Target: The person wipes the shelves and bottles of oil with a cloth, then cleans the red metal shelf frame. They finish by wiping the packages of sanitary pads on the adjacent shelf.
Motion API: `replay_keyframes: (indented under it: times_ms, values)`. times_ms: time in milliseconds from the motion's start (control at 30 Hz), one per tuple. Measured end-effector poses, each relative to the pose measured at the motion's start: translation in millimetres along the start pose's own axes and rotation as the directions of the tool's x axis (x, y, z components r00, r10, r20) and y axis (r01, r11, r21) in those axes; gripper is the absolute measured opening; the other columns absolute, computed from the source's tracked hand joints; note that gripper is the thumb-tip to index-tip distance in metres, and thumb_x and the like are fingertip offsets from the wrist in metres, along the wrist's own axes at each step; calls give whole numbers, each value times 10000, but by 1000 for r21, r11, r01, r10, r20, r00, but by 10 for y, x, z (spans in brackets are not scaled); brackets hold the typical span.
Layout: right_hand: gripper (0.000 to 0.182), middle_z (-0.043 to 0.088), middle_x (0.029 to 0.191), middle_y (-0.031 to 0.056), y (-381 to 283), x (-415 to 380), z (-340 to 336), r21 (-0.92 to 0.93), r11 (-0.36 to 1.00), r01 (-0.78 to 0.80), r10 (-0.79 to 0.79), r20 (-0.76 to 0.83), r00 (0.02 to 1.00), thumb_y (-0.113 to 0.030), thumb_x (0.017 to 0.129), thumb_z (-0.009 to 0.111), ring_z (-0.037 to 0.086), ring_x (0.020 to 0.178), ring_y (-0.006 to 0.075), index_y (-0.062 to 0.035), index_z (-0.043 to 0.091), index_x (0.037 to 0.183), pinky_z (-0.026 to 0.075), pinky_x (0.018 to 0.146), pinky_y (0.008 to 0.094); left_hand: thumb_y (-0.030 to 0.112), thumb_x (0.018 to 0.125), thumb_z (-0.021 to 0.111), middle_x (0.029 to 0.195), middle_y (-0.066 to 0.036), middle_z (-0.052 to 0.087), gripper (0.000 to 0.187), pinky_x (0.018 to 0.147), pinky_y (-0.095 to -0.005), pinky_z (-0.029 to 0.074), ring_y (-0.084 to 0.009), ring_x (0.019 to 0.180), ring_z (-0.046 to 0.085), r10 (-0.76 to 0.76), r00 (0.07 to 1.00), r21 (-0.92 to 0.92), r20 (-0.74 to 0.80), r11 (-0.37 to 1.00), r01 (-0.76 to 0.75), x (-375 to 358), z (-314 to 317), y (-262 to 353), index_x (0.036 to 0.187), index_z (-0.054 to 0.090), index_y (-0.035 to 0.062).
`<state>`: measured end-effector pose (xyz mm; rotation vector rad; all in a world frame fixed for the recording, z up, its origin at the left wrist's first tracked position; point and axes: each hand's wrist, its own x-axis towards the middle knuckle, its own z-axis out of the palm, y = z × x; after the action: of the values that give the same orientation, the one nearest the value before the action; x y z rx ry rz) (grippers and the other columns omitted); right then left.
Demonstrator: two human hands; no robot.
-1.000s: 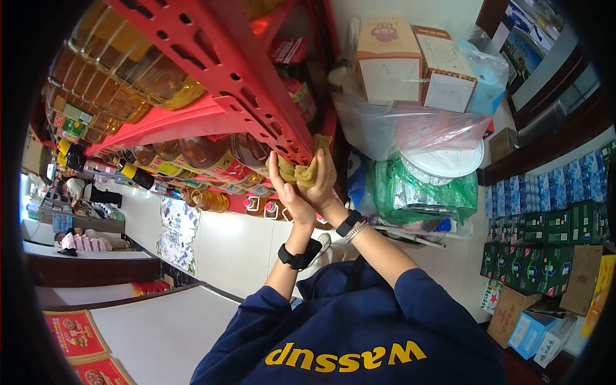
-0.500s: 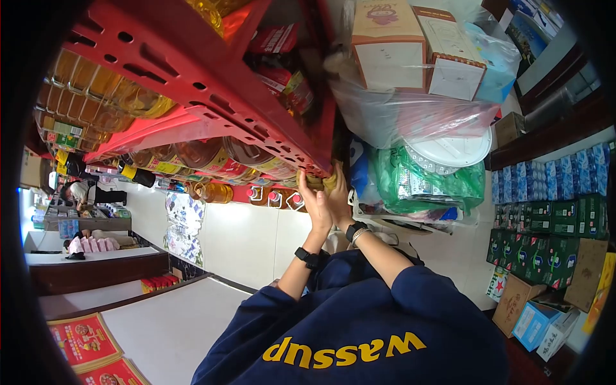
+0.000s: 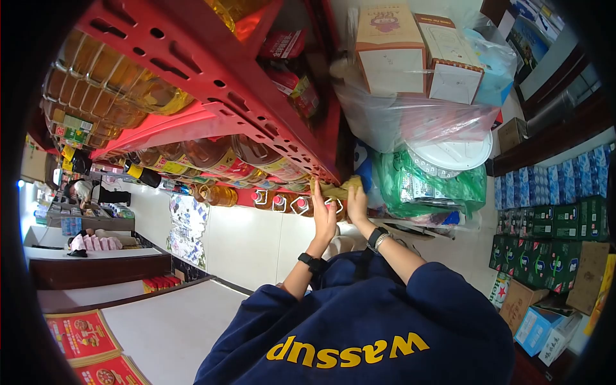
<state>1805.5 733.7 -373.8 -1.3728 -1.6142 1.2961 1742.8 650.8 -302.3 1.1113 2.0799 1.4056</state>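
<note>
A yellowish-brown cloth (image 3: 335, 190) lies bunched against the lower end of the red shelf post (image 3: 282, 135). My right hand (image 3: 357, 204) grips the cloth at its right end, fingers curled round it. At the cloth's left end, my left hand (image 3: 324, 215) is upright with its fingers stretched out, touching the cloth and the post's edge. Bottles with red caps (image 3: 301, 205) stand on the low shelf just behind my hands. Above them on the rack lie large oil bottles (image 3: 256, 154). The cloth's far side is hidden by the post and my fingers.
To the right, boxes (image 3: 391, 58) in clear plastic sit above a white round lid (image 3: 452, 151) and a green plastic bag (image 3: 410, 189). Green drink cartons (image 3: 539, 263) are stacked further right. A white counter (image 3: 167, 327) is at lower left. A person (image 3: 83, 191) is in the far left background.
My hands have moved apart; they were pressed close together at the post. The right hand has shifted right and slightly down, and more of the cloth shows between them.
</note>
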Motion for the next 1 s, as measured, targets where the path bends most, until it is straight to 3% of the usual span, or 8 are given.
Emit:
replay_keyframes:
  times_ms: [233,367,433,467,500,567,700,1000]
  values:
    - [341,597,832,247,-668,107,-267,184,983,15,4,-102,995,-260,885,443,578,804,378,68,529,919,433,710,401,157,813,442,1412,-211,184,672,1044,-371,205,-327,1301,210,24,996,-51,83,999,-20,13,-155,122,1387,118,29]
    - [354,572,1053,186,-1049,241,-433,476,879,31,-82,85,993,-225,893,383,531,999,298,60,507,1063,391,854,348,127,815,460,1396,-201,238,655,1016,-347,262,-295,1264,303,-198,958,-310,208,915,257,-73,-300,561,1387,153,38]
    - [377,548,1030,100,-1051,390,-414,390,848,358,-492,334,804,-276,925,322,482,862,195,22,511,1059,379,789,327,110,810,470,1370,-203,291,641,1014,-350,265,-294,1250,328,6,967,-1,253,1000,-6,-189,-335,602,1380,186,36]
    - [465,430,1253,112,-974,454,-291,388,780,490,-607,283,743,-292,942,238,449,1018,189,7,374,1271,327,912,315,82,811,479,1377,-136,314,647,977,-327,322,-238,1184,399,14,963,2,268,1000,-14,-242,-311,627,1389,190,70]
    - [499,304,1372,109,-820,613,-253,408,848,337,-516,494,700,-298,951,196,405,1139,203,-30,207,1371,243,1010,299,88,805,500,1390,-148,293,658,998,-329,298,-241,1237,342,71,958,3,279,997,-74,-282,-279,667,1383,188,48]
    - [478,330,1358,145,-980,682,-412,246,958,146,-280,704,652,-281,941,183,392,1182,248,-32,294,1333,190,1048,351,158,793,536,1330,-228,337,686,1015,-353,266,-322,1241,329,42,932,31,360,998,-57,-381,-193,627,1373,194,28]
    - [363,511,1137,184,-1162,732,-524,33,905,423,-315,720,618,-234,890,242,374,1195,302,-3,478,1039,201,1047,401,188,807,556,1332,-207,352,758,960,-347,334,-307,1218,371,-203,851,-138,484,943,304,-500,45,525,1382,90,25]
    - [563,307,1366,143,-1249,969,-220,-329,615,716,-510,528,680,-276,833,397,281,1274,265,-55,276,1337,225,1031,468,89,849,498,1262,-172,435,540,889,-315,413,-213,1102,471,-181,764,-67,620,957,282,-140,173,334,1312,250,-36]
